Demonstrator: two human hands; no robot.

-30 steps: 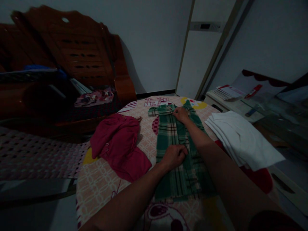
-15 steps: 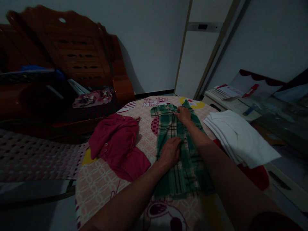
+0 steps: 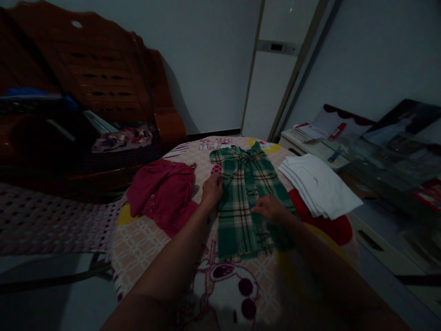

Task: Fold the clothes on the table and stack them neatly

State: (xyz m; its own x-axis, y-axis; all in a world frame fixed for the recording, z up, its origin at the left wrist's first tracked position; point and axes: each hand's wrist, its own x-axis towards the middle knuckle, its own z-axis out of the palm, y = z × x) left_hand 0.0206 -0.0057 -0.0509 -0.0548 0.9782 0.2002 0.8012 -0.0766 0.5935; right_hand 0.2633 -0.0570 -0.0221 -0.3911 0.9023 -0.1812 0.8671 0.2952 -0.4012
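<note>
A green plaid shirt [image 3: 237, 216] lies spread on the round table, its front side up and its collar end away from me. My left hand [image 3: 212, 189] is at the shirt's left edge, fingers closed in a pinch on the cloth there. Over the middle of the shirt, by the front opening, my right hand [image 3: 270, 208] has its fingers curled together; what is between them, if anything, is hidden. To the left lies a crumpled dark pink garment [image 3: 163, 193] with buttons, partly behind my left forearm. A folded white cloth stack [image 3: 319, 186] rests to the right.
A patterned tablecloth [image 3: 138, 243] covers the table. Beyond it on the left stands a wooden armchair [image 3: 99, 78] with cloth and papers on it. A woven-strap seat [image 3: 58, 220] touches the left side. On the right is a glass-topped cabinet [image 3: 379, 170] with papers.
My right hand has come down from near the collar to mid-shirt. My left hand has moved from the shirt's middle to its left edge. The view has shifted a little to the right.
</note>
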